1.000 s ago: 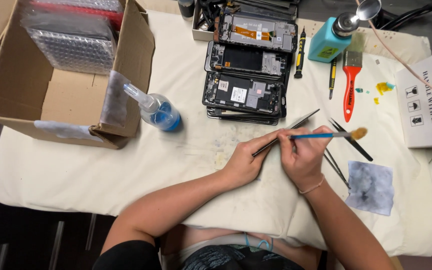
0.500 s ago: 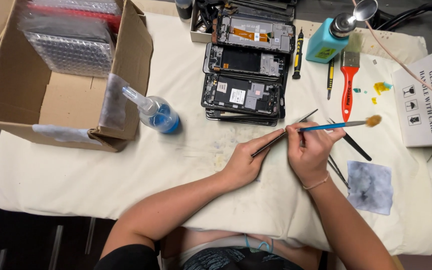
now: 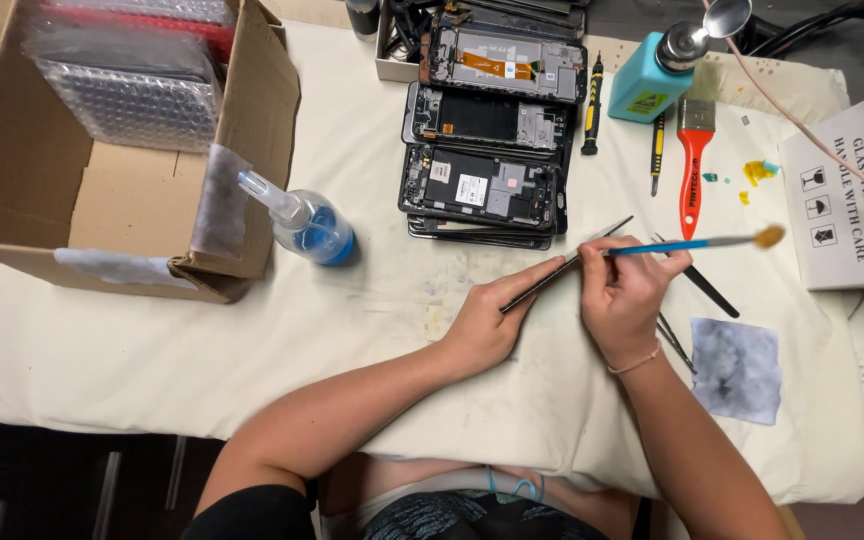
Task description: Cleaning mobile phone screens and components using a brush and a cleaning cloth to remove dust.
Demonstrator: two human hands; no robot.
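Blue-handled brush (image 3: 697, 243) in right hand (image 3: 624, 298), bristles out to its right.

Left hand (image 3: 487, 330) holds thin flat panel (image 3: 564, 267), dark, smooth edge. Right hand (image 3: 627, 295) holds brush (image 3: 697, 243): glossy blue handle, soft tan bristles. Table cloth (image 3: 252, 340) matt cream fabric, stained. Box (image 3: 102, 215) rough brown cardboard. Bottle (image 3: 307, 228) clear plastic. Wipe (image 3: 737, 368) grey matt cloth.

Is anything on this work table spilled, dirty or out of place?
Yes. Small yellow and teal blobs lie on the cream cloth beside the red-handled flat brush. The cloth also looks stained below the stack of opened phone frames. Nothing looks tipped over.
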